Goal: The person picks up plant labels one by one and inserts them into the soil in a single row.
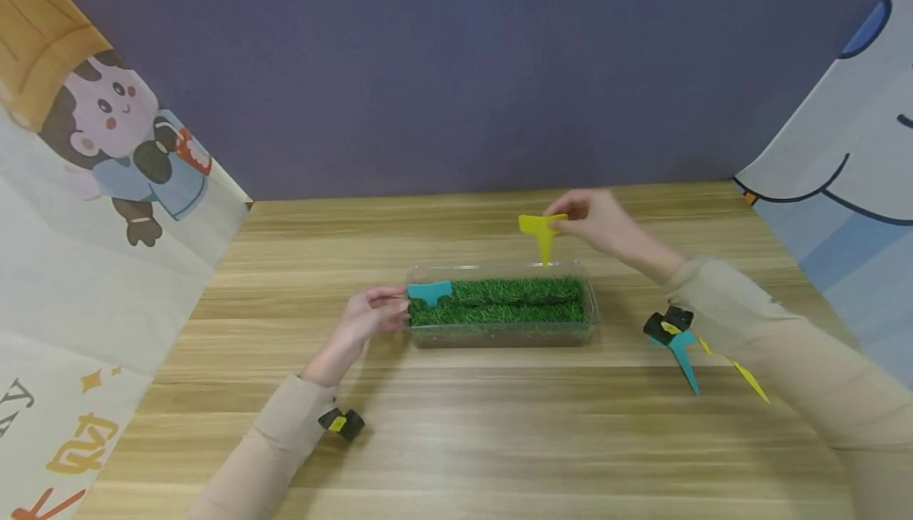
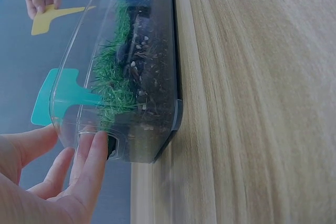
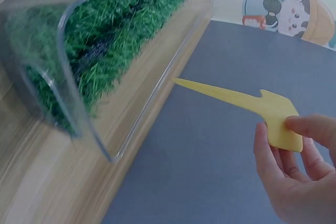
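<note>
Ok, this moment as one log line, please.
left hand: at clear box, left end | right hand: pinching yellow marker, tip down, near box's far rim | teal marker: standing in grass | other markers: on table

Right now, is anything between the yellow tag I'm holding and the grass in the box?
Maybe the box's far rim: the tip of the yellow tag meets it in the head view; I can't tell if it clears. Nothing else visible blocks the grass; the blue tag stands by your left hand.
</note>
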Motion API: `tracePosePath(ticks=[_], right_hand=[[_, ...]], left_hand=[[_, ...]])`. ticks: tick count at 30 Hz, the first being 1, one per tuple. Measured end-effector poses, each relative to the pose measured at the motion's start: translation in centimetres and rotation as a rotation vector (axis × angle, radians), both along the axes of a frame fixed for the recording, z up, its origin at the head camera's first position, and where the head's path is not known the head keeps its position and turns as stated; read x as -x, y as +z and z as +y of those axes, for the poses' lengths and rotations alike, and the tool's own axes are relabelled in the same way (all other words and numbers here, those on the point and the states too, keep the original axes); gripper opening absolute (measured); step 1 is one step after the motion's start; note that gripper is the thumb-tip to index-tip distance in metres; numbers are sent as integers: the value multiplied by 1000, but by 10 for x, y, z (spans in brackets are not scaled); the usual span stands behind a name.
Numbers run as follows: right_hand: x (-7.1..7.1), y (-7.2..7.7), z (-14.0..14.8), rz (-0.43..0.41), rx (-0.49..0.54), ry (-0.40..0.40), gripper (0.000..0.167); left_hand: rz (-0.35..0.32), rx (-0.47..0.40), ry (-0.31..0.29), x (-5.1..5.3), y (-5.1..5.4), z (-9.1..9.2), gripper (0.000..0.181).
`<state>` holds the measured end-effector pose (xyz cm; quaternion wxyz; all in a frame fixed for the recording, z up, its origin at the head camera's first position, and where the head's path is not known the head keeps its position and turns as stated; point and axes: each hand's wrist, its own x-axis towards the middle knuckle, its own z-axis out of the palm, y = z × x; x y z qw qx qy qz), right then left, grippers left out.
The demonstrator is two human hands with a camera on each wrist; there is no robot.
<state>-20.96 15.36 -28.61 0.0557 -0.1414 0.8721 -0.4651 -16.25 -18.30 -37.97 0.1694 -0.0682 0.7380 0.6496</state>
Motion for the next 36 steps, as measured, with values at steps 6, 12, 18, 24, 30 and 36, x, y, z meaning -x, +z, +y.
tracePosePath(ticks=[6,12,18,24,30,36], right_hand=[[-1,-4,-12,-8,1,31,21],[33,-4,-8,-19,24,101,19],[64,-5,-4,-48,31,179,19],[89,-9,-2,-55,61,245,17],[105,-12,-2,-80,100,296,17],[121,-17,-2,-128,124,325,17]], left_hand=[[-3,3,-8,2,-1,1,38],[5,-8,51,20,0,20,37],[11,-6,102,38,0,40,37],[18,-7,140,53,0,54,37],[18,-4,170,64,0,63,37],[41,-4,200,74,0,73,37]])
